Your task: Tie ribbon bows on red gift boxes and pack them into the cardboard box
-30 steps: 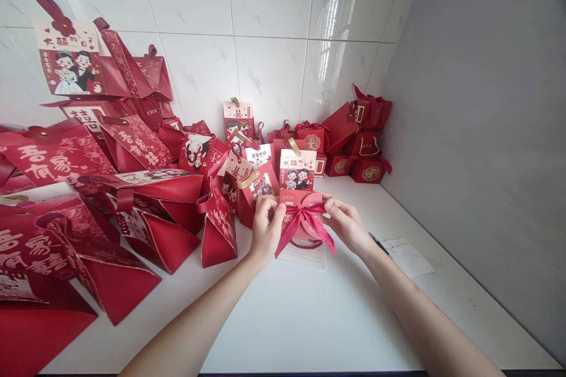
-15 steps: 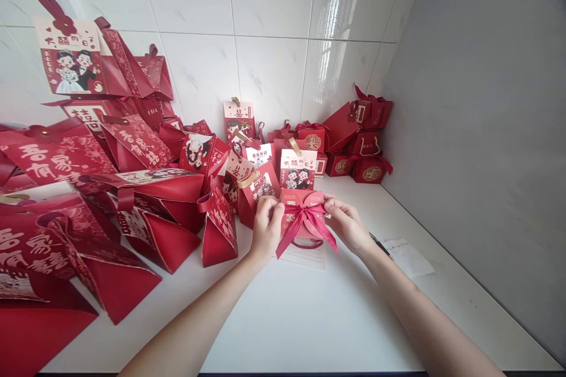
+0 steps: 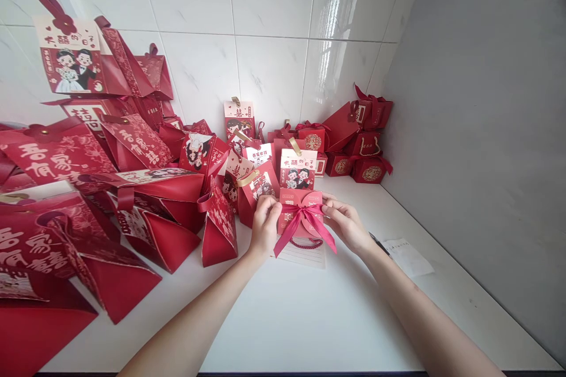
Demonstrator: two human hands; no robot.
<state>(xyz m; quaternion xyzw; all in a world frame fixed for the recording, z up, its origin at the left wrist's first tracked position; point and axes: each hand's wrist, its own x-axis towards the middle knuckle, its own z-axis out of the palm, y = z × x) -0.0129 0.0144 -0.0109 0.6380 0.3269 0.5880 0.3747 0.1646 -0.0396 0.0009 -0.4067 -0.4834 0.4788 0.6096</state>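
Observation:
Between my two hands is a small red gift box (image 3: 289,195) with a dark pink ribbon (image 3: 304,212) tied in a bow across its front. My left hand (image 3: 265,227) pinches the box's left side, thumb in front. On the other side, my right hand (image 3: 345,224) grips the right edge by the bow's loop; some of its fingers are hidden behind the box. The ribbon tails hang down below it. A twisted red cord (image 3: 306,243) shows under the box, above a lined sheet of paper (image 3: 305,256) on the white table (image 3: 283,318).
Many red wedding gift boxes (image 3: 137,144) are piled on the left. More stand behind my hands, including one with a printed couple (image 3: 298,171). Stacked boxes (image 3: 369,171) sit in the back right corner. A pen (image 3: 379,244) and a paper slip (image 3: 409,257) lie right of my hand.
Both hands and the box have shifted very slightly to the left. The hold on the box looks the same, and the other boxes have not moved.

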